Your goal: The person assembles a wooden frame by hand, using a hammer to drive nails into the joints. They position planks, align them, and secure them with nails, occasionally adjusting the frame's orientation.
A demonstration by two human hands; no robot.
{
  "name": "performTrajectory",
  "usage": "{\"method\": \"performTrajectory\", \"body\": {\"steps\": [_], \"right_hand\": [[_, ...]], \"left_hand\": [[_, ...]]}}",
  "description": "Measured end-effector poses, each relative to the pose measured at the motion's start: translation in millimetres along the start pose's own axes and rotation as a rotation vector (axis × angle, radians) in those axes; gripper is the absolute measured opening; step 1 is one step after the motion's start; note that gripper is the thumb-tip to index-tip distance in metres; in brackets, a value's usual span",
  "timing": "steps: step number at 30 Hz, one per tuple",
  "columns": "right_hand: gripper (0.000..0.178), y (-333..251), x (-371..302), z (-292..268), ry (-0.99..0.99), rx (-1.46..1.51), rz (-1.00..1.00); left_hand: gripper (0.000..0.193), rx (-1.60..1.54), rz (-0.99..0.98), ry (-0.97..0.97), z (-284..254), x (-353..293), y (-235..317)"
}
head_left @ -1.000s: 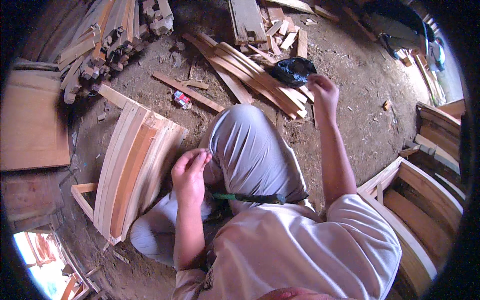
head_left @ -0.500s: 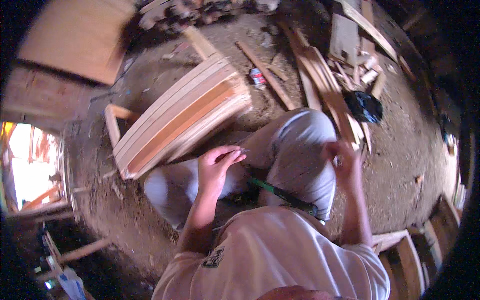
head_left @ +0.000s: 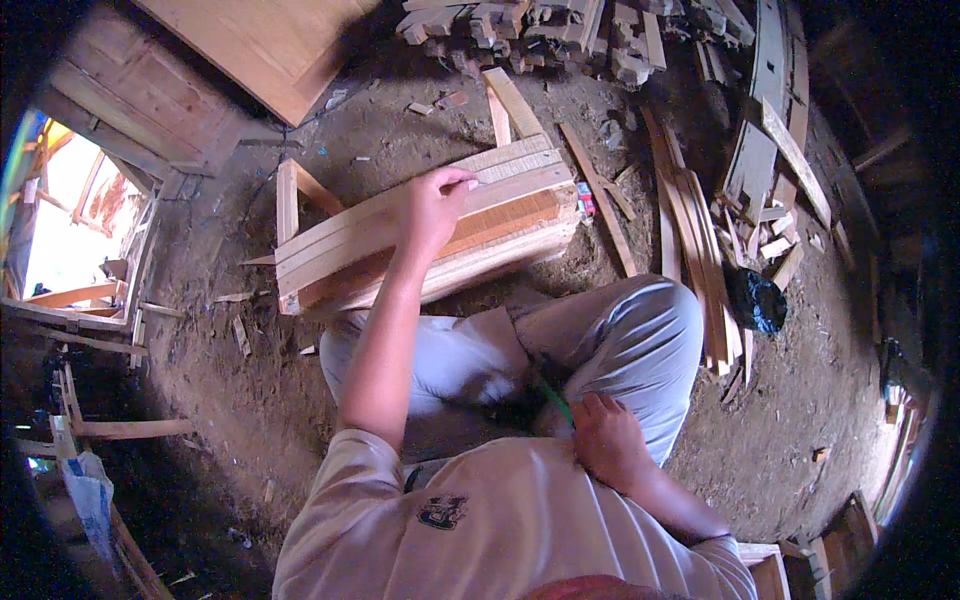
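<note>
The wooden frame [head_left: 520,178] is tan and orange, the tool [head_left: 560,402] green.

There are two hands [head_left: 432,215] [head_left: 608,440], one layered wooden frame [head_left: 505,216], one green handle [head_left: 557,400] and one black bag [head_left: 758,300].

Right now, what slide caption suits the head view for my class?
Left hand over a wooden frame, right hand at a green handle, planks lying on the dirt floor.
</note>
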State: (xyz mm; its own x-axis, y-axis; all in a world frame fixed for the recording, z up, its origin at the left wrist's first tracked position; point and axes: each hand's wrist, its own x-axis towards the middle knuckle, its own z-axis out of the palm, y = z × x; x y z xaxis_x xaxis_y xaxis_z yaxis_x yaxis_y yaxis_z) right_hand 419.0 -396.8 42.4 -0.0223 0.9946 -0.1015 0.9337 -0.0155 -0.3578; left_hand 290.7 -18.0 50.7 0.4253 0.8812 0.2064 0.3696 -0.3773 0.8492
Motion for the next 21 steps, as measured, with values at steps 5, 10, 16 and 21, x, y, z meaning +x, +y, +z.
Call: {"method": "performTrajectory", "body": {"steps": [5,10,16,21], "right_hand": [[0.019,6,-1,6,-0.001,0.051,0.011],[0.020,3,-2,0,-0.050,0.059,0.062],[0.021,-12,2,-37,-0.347,-0.003,0.274],[0.031,3,-1,-54,-0.230,0.221,0.330]], "left_hand": [[0.018,-0.107,-0.040,0.019,1,-10,0],[0.014,-0.176,-0.138,0.064,-10,-2,4],[0.009,-0.454,-0.118,0.100,-11,14,7],[0.012,-0.366,0.078,-0.130,23,71,21]]}}
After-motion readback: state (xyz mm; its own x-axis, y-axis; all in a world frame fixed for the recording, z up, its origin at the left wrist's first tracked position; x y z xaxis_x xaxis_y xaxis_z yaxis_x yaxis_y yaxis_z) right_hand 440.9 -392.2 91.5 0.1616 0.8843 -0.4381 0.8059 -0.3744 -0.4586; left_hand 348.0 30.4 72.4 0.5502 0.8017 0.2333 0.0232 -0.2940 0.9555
